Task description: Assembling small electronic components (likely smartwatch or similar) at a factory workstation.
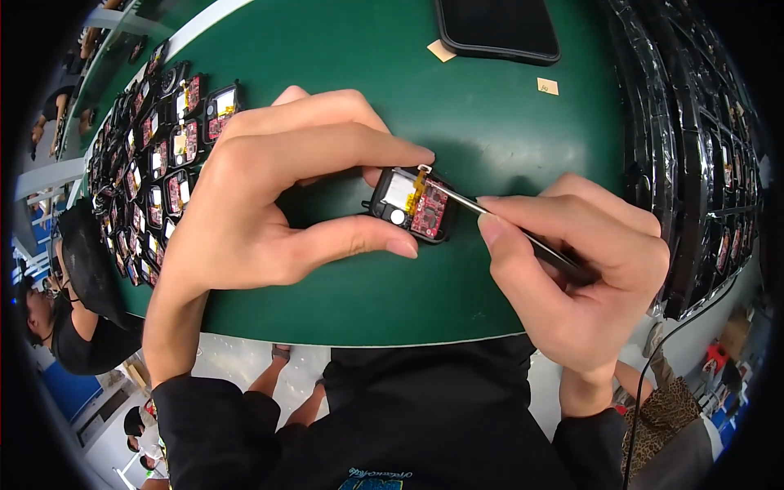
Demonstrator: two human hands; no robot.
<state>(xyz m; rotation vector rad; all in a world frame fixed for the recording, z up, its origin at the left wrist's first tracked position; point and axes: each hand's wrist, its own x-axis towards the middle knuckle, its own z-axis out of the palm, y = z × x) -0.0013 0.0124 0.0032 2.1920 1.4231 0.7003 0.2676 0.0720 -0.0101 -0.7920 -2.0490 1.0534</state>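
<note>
Between the thumb and fingers of my left hand (269, 192) is a small black device housing (411, 204), lying open side up. Inside it a silver battery cell sits at the left and a red circuit board (429, 211) at the right, with yellow tape and a thin flex strip between them. My right hand (580, 269) pinches a slim metal tool like tweezers (523, 233), dark toward its rear. Its bright tip touches or hovers over the upper part of the circuit board, near the strip; I cannot tell which.
Many similar open housings (155, 175) crowd the green table's (343, 314) left side. Black trays (678, 163) with more boards stand at the right. A dark phone-like slab (500, 28) and small paper notes (548, 86) lie at the back. A person (86, 318) sits at the far left.
</note>
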